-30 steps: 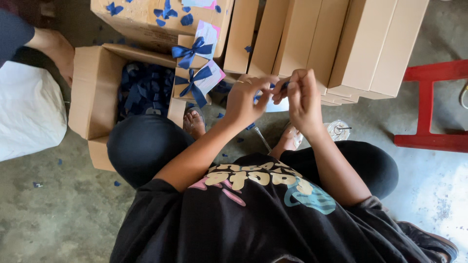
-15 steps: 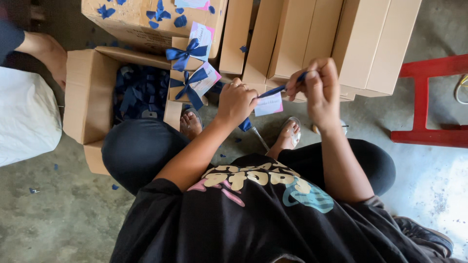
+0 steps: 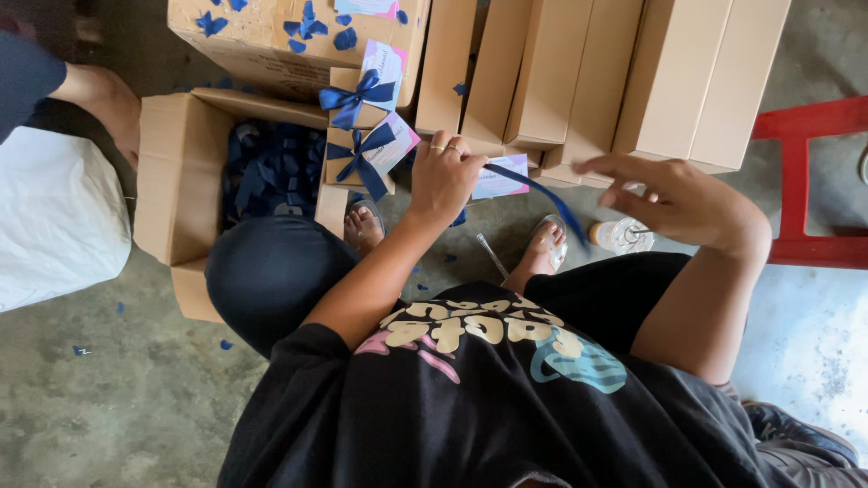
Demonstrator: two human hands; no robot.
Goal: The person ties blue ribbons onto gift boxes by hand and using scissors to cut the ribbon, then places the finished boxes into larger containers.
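While our left hand (image 3: 443, 176) pinches one end of the blue ribbon (image 3: 541, 192) against a small card (image 3: 503, 177), the ribbon slants down toward our right hand (image 3: 674, 197), which hovers spread and empty just beyond the free end, nearer it.

Two finished cards with tied blue bows (image 3: 362, 126) lie on a small box at upper centre, and a third card (image 3: 503, 177) sits at the left hand (image 3: 445, 176), with one loose blue ribbon (image 3: 542, 194). Two hands show, the right hand (image 3: 674, 197) included. One open carton (image 3: 181, 172) sits left; one red stool (image 3: 805, 181) right.
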